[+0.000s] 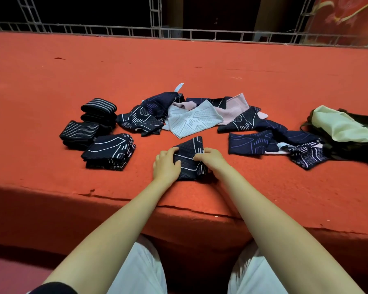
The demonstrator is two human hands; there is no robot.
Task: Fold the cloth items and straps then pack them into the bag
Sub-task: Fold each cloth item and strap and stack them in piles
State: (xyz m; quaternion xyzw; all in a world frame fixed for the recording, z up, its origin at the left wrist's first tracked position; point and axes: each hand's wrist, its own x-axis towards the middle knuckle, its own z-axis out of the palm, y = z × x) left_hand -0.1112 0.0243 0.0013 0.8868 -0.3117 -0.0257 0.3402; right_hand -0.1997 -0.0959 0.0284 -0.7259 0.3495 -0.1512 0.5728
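Both forearms are bare from elbow to wrist, with no watch, ring or band visible on the left hand (166, 166) or the right hand (212, 159). The legs wear white trousers (140, 270). A dark sleeve edge (53, 288) shows at the bottom left corner.

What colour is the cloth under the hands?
Dark navy folded cloth with white line patterns, seen from the head view.

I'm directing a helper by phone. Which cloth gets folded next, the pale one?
On the red carpeted platform, find the loose pile of cloths in the middle. The pale grey cloth lies at its front, the only light one with a white lattice pattern among navy pieces.
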